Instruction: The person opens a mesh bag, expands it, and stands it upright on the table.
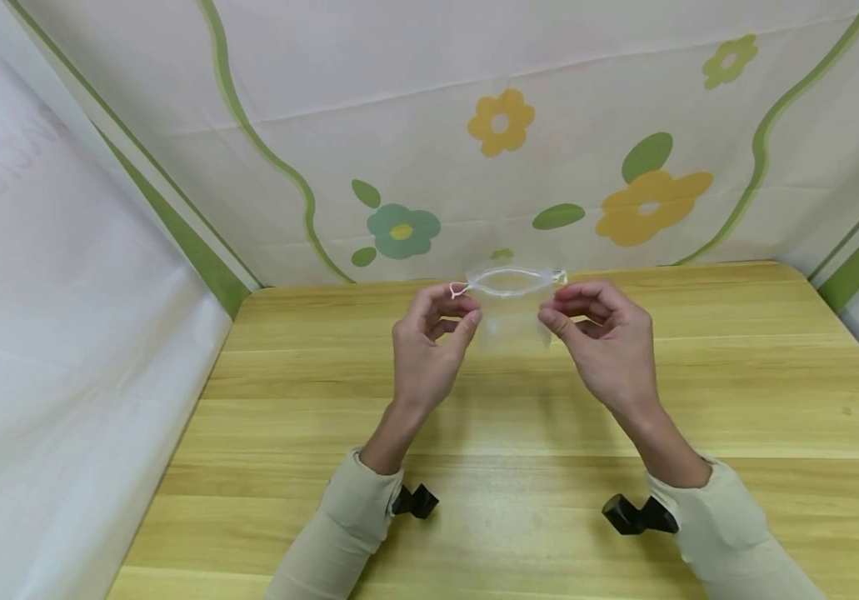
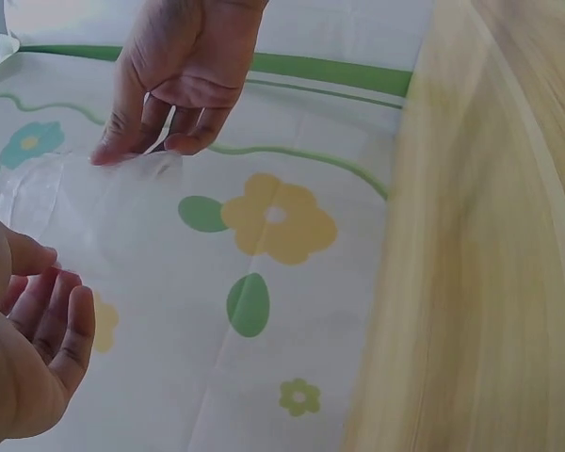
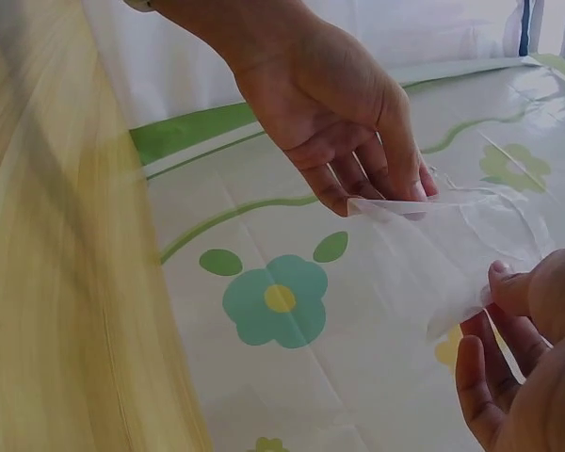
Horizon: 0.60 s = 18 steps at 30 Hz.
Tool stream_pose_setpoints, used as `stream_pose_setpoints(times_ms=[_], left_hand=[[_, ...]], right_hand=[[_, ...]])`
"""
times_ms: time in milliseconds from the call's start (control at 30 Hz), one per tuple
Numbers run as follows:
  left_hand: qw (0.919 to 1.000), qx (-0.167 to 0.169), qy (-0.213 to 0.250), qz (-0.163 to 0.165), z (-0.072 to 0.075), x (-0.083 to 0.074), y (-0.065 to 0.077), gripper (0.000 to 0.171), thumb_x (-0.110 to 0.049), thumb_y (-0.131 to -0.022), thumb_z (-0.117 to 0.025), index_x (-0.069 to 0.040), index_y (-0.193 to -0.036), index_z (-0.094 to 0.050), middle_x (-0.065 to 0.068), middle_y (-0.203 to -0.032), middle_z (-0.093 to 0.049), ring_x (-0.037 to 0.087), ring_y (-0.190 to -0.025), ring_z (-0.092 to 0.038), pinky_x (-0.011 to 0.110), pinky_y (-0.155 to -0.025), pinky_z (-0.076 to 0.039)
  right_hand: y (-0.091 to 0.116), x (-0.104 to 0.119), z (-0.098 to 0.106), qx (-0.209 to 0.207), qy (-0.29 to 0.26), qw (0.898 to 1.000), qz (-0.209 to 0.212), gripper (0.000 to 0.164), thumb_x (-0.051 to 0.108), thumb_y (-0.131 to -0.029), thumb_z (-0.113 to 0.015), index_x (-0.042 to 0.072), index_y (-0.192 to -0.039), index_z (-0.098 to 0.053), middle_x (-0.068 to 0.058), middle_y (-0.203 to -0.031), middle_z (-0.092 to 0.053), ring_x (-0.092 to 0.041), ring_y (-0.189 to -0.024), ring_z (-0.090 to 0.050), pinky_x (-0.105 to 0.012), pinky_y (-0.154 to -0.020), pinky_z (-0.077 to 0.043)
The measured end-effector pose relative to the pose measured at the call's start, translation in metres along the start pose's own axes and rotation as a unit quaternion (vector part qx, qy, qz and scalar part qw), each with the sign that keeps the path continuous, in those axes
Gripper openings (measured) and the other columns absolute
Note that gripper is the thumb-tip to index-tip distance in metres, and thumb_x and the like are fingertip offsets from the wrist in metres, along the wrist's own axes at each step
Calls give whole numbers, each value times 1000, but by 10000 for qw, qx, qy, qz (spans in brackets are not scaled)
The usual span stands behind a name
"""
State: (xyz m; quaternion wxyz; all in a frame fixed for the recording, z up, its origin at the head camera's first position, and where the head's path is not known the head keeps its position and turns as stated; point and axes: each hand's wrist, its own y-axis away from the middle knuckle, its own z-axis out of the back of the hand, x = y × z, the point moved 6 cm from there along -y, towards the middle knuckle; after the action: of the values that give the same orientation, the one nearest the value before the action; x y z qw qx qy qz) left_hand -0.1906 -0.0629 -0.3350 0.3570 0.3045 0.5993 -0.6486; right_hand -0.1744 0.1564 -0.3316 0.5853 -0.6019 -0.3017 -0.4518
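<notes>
Between the two hands hangs a small translucent drawstring bag (image 1: 516, 325), its mouth spread into an oval and edged by white cord. My left hand (image 1: 429, 350) pinches the bag's left side between thumb and fingers; a loop of cord sticks out beside those fingers. On the opposite side my right hand (image 1: 609, 346) pinches the bag in the same manner, with a short cord end above the fingertips. The left wrist view shows the clear film (image 2: 104, 202) stretched from one hand to the other. No contents can be made out through the film (image 3: 433, 259) in the right wrist view.
A wooden table (image 1: 519, 500) lies below the hands. Behind it hangs a white cloth (image 1: 399, 150) printed with flowers and green lines, and another white sheet (image 1: 62, 292) hangs at the left. Black pieces (image 1: 416, 502) stick out from both sleeves.
</notes>
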Motion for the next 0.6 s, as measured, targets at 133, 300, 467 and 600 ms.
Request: stream_pose_setpoints(times_ms=[133,300,467,600], left_hand=[[10000,47,-8,21,-2,1,0,28,7,-95,-75,10,-121,-64,26,-103,-76,36,-92,-75,21,-75,-62],[9999,150,-52,58,-4,1,1,30,7,-95,-75,8,-122,-64,25,-102,-76,35,-91,-75,25,-74,-64],[9993,325,-94,146,-6,3,1,33,7,-95,-75,7,-126,-64,24,-102,-77,34,-92,-76,38,-74,-67],[9987,425,-137,238,-7,5,1,34,7,-95,-75,6,-128,-63,24,-103,-77,33,-94,-75,42,-75,-67]], right_hand=[[0,-1,-2,76,-3,10000,-16,23,-4,-91,-82,-8,-111,-71,13,-95,-77,-5,-87,-75,-17,-70,-60],[1,-3,-5,158,-36,9999,5,25,-7,-91,-81,-9,-112,-70,13,-95,-77,-4,-88,-76,-17,-71,-61],[2,-6,-9,287,37,9996,-7,26,-5,-91,-81,-7,-114,-69,17,-94,-76,-3,-88,-75,-17,-71,-61],[2,-9,-10,391,271,9989,-37,29,-2,-92,-83,-7,-117,-69,21,-95,-74,-1,-89,-74,-16,-71,-60]])
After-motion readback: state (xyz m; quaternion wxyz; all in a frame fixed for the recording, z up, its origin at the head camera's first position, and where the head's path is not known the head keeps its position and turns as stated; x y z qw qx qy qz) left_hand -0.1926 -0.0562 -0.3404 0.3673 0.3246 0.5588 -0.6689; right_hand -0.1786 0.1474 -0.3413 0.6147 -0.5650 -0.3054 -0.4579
